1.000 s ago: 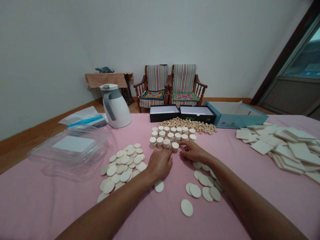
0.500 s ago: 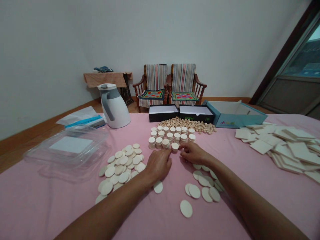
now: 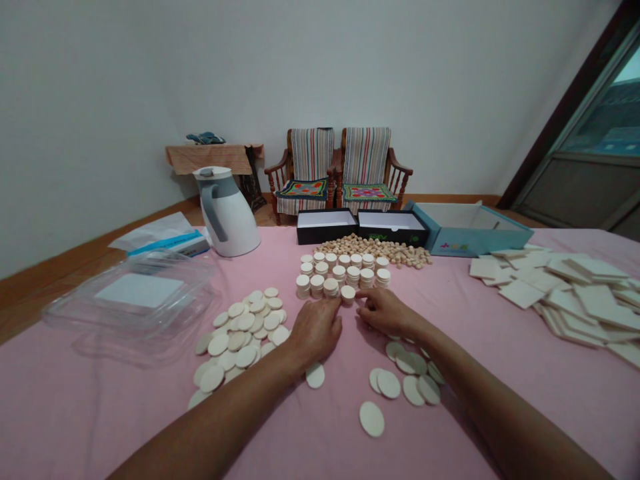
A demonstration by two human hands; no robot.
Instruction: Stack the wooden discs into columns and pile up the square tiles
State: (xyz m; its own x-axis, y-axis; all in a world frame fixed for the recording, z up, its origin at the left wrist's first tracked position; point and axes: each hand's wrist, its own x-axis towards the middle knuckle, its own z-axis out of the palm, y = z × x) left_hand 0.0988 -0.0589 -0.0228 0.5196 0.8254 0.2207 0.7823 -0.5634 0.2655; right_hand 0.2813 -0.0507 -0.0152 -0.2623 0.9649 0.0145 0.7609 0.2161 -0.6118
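Observation:
Both hands meet at a short stack of pale wooden discs (image 3: 348,293) on the pink tablecloth (image 3: 320,440). My left hand (image 3: 317,328) lies palm down with its fingertips pinched against the stack's left side. My right hand (image 3: 384,311) pinches the stack from the right. Behind it stand rows of similar disc stacks (image 3: 341,269). A heap of loose flat discs (image 3: 241,333) lies left of my left forearm, and more loose discs (image 3: 406,373) lie beside and partly under my right forearm.
A pile of small wooden beads (image 3: 380,249) lies behind the stacks, then two open black boxes (image 3: 361,225) and a teal box (image 3: 465,233). Square wooden tiles (image 3: 570,287) are heaped at the right. A white jug (image 3: 226,211) and clear plastic containers (image 3: 135,300) stand at the left.
Both hands stay at the front disc stack with barely any movement. The view has shifted slightly.

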